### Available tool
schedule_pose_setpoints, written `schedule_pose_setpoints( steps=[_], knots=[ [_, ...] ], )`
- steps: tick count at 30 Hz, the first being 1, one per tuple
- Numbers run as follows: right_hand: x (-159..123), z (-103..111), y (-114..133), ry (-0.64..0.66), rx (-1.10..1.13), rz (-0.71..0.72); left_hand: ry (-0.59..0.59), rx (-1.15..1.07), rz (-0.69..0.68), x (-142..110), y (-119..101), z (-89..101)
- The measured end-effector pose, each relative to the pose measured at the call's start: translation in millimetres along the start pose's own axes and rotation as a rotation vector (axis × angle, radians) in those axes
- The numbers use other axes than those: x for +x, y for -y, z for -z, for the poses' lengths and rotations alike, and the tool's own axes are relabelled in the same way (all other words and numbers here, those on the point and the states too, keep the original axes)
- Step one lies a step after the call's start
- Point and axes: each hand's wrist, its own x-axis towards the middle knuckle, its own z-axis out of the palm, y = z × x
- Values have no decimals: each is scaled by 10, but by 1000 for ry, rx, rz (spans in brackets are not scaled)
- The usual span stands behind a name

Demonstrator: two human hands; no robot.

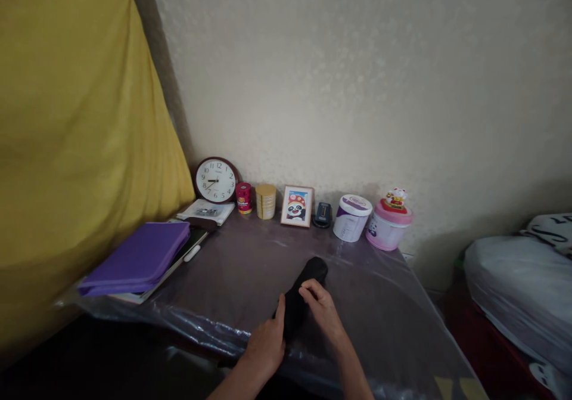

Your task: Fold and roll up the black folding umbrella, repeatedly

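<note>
A long black thing (313,267), by its look a folded umbrella, lies slantwise near the front edge of the table, its rounded end pointing away and to the right. My left hand (267,341) grips its near left side, with the index finger stretched along it and the other fingers curled. At its upper right side my right hand (320,306) is closed in a pinch, thumb and index finger together against the black surface. Whatever small part sits between those fingertips is too small to make out. The near end is partly hidden by my left hand.
Along the wall stand a clock (216,179), a red can (243,198), a yellow-lidded tin (266,202), a panda picture frame (297,207), a small black device (322,215) and two tubs (351,226). Purple folders (134,257) lie left. Plastic covers the table (375,316).
</note>
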Motion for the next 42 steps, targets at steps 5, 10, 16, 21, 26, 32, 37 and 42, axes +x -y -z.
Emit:
schedule_pose_setpoints(
  steps=[5, 10, 16, 21, 26, 32, 37, 42],
  knots=[
    [53, -12, -41, 27, -11, -33, 12, 8, -1, -9, -28, 20],
    [90, -36, -20, 57, -49, -64, 12, 10, 12, -2, -30, 18],
    [108, -30, 50, 37, -88, -26, 13, 6, 18, -9, -34, 30],
    [105, -7, 45, 64, -89, -50, 18, -2, 23, -9, -21, 22],
    [135, -47, -5, 25, -234, 2, 13, 13, 12, -14, -16, 11],
    [170, -169, -61, -87, -457, 58, 7, 39, 5, -9, -6, 10],
    [111, -200, 1, -130, -538, 84, 2, 35, -26, -83, 84, 44],
    [25, -162, 45, -31, -416, 191, -19, 6, -53, -217, 189, 41]
  ],
)
